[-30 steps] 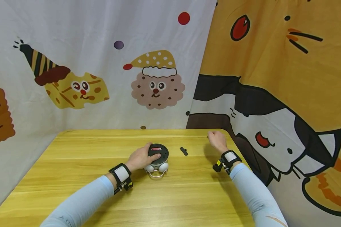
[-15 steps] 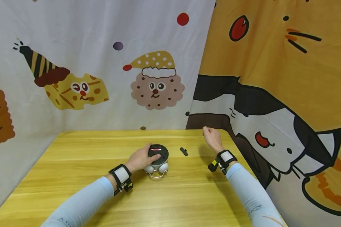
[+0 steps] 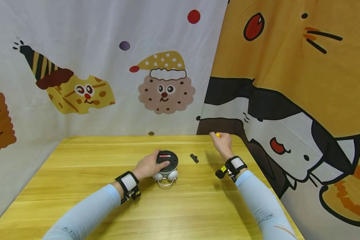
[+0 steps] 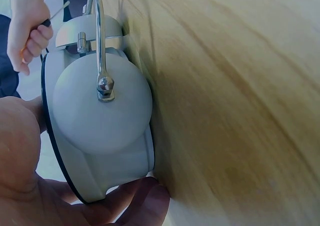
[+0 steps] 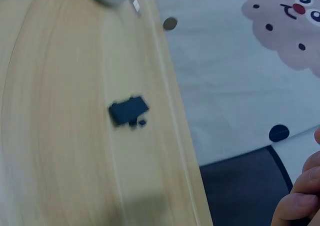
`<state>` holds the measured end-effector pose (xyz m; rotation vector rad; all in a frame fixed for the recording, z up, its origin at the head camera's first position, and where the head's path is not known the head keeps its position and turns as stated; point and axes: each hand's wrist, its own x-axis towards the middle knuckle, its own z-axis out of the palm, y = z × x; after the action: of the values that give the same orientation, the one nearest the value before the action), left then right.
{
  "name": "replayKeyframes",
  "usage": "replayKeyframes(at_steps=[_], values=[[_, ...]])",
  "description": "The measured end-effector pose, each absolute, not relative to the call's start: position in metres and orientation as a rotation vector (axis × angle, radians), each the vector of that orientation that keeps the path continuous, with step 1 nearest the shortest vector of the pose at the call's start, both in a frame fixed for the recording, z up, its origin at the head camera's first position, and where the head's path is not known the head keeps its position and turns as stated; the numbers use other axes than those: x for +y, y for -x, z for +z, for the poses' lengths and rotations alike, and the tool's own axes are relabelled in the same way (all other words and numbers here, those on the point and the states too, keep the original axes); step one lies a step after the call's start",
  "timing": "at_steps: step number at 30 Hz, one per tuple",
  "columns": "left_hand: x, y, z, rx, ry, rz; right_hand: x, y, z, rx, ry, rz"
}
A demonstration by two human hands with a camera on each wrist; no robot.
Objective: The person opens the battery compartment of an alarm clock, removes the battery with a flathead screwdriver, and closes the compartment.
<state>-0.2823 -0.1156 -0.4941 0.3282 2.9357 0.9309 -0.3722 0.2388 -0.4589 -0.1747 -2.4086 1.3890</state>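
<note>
Two hands are at work. Your left hand (image 3: 148,165) grips the round alarm clock (image 3: 167,164), which lies face down on the counter (image 3: 78,173) near its middle, dark back upward, with a red and white strip showing in an opening in that back. Your fingers curl over the clock's left edge and the thumb rests on its back. In the left wrist view the grey bell (image 4: 102,103) and the metal handle (image 4: 98,40) point toward you, and your fingers wrap under the clock body.

Your right hand (image 3: 222,142) is raised above the counter's far right corner, well apart from the clock. Its fingers are curled round a small screwdriver (image 3: 217,135): the head view shows a yellow tip, and the left wrist view shows a thin shaft sticking out of the fist. The wrist is bent, with the forearm running back toward you along the right edge.

Between the clock and your right hand, a small black cover piece (image 3: 193,158) lies flat on the counter; the right wrist view shows a tiny dark bit (image 5: 142,122) just beside it. Cartoon-printed cloth (image 3: 156,83) hangs behind the counter and to the right.
</note>
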Motion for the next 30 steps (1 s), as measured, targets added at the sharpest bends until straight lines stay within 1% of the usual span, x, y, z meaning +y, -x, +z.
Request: replayKeyframes(at_steps=[10, 18, 30], values=[[-0.116, 0.28, -0.494, 2.931, -0.319, 0.933, 0.217, 0.365, -0.45, -2.23, 0.159, 1.639], [-0.115, 0.28, -0.49, 2.932, -0.329, 0.929, 0.204, 0.366, -0.444, -2.025, 0.067, 1.939], [-0.116, 0.28, -0.49, 2.939, -0.329, 0.917, 0.19, 0.366, -0.44, -1.903, -0.04, 2.057]])
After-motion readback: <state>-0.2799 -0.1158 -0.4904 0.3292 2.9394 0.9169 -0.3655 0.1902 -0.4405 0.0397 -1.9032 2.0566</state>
